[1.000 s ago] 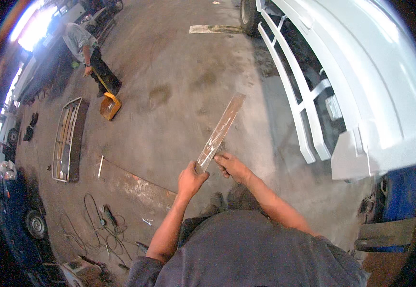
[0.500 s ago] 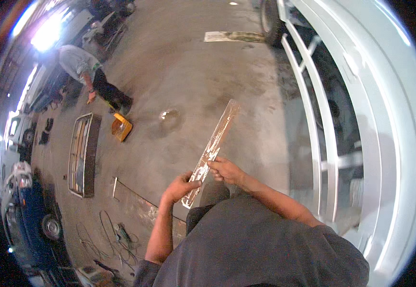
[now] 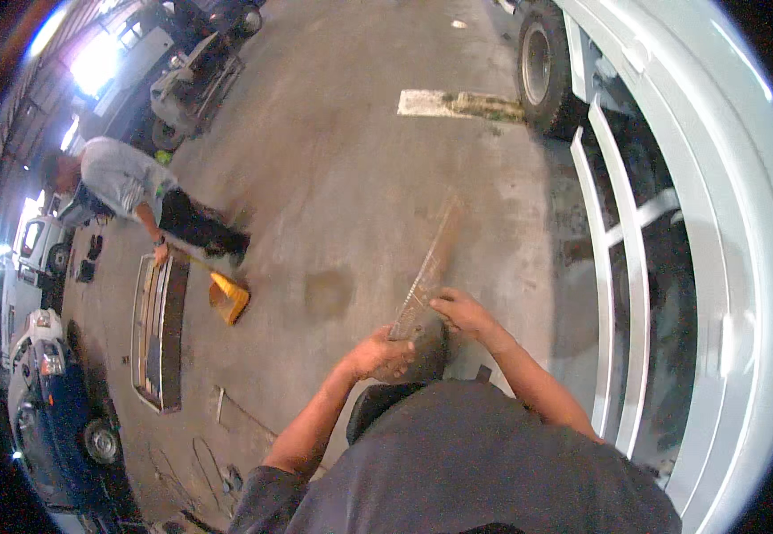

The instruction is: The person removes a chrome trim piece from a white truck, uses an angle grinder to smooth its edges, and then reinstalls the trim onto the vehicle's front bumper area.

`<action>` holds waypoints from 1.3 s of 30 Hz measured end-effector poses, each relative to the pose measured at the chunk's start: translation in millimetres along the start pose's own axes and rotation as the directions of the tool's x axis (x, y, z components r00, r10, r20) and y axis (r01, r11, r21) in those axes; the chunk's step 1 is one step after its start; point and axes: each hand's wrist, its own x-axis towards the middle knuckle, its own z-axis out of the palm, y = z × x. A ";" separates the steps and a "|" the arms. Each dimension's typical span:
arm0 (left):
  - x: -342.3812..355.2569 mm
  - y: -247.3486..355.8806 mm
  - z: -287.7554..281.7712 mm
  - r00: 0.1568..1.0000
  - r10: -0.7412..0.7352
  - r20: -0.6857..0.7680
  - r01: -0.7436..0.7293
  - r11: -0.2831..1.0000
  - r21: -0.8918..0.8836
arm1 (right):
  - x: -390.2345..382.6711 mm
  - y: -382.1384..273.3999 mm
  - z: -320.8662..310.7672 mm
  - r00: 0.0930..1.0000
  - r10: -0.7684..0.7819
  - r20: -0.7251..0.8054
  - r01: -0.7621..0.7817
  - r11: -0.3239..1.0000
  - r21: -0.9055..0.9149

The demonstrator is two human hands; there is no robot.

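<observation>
I hold a long, thin, flat see-through strip [image 3: 431, 258] in front of my body, its far end pointing up and slightly right. A row of small marks runs along its left edge; its exact kind is unclear. My left hand [image 3: 385, 354] is closed around the near end. With thumb and fingers, my right hand [image 3: 463, 313] pinches the strip's right side a little farther up. The near tip is hidden by my left hand.
A white vehicle body [image 3: 698, 267] with white rails and a wheel [image 3: 538, 62] stands on the right. At left, a person [image 3: 128, 182] bends with a yellow dustpan-like tool [image 3: 228, 298] beside a metal frame [image 3: 160, 334]. Cables [image 3: 200, 472] and a board [image 3: 458, 104] lie on the floor.
The strip has tilted, losing its bright glare, and my hands have shifted right. My view has moved, so the floor scene sits lower. The other person's hand now appears beside the metal frame.
</observation>
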 end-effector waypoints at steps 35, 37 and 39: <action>872.7 556.7 29.1 0.721 -0.083 0.688 -0.347 0.817 0.461 | 181.3 -215.3 -739.4 0.233 0.242 -0.942 0.151 0.948 0.281; 900.1 567.8 52.7 0.672 -0.086 0.736 -0.339 0.847 0.409 | 198.7 -209.5 -781.0 0.299 0.336 -0.893 0.182 0.899 0.399; 923.6 575.6 73.7 0.614 -0.059 0.787 -0.349 0.874 0.338 | 221.7 -200.7 -814.2 0.477 0.094 -0.874 -0.183 0.983 0.005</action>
